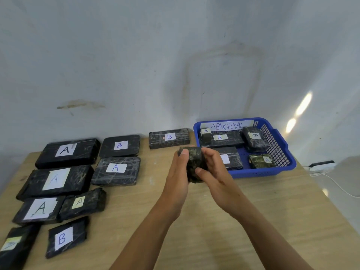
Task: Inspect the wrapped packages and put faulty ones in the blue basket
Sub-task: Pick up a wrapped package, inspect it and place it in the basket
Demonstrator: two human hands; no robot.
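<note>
Head view: basket point(280, 170) label point(227, 125) reads "ABNORMAL".

Held package point(192, 164): mottled dark green and black. Table packages point(116, 172): black, whitish streaks across wrap. White labels point(64, 150): letters black or blue. Pale yellow label point(78, 202) on one. Basket point(276, 147): blue, lattice walls. White strip point(227, 125): dark lettering. Small basket package point(261, 161): green-black mottled. Table point(214, 221): light wood grain. Wall point(175, 55): pale grey, stained.
</note>
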